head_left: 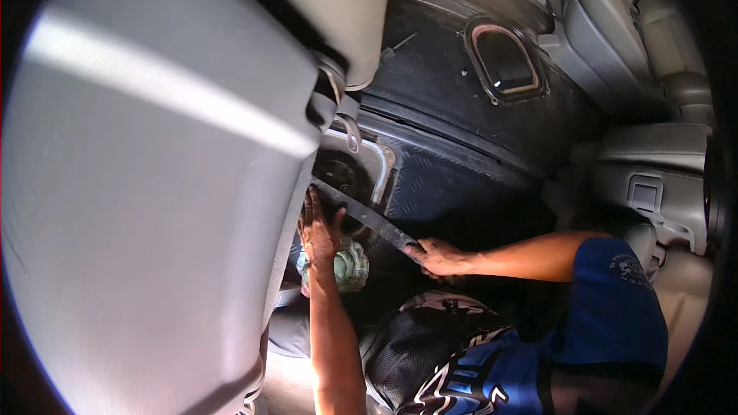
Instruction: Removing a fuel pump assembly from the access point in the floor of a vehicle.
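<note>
Flooring [427,184], dark and textured, lies beside the strip [369,220] amid grey seats [603,27].

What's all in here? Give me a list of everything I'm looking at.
Flat strip: one, dark grey, between the hands
Crumpled cloth-like item: one, pale green, beside the left wrist
Near floor opening: one, dark with pale rim, beyond the strip
Far floor opening: one, dark-rimmed, upper right
Textured floor: one, black, around the openings
Strap loop: one, grey, at the panel's edge
Large panel: one, grey, left
Vehicle seats: at least two, grey-beige, right
Left hand: one, bare, at strip's far end
Right hand: one, bare, gripping strip's near end
Sleeve: one, blue, lower right
</note>
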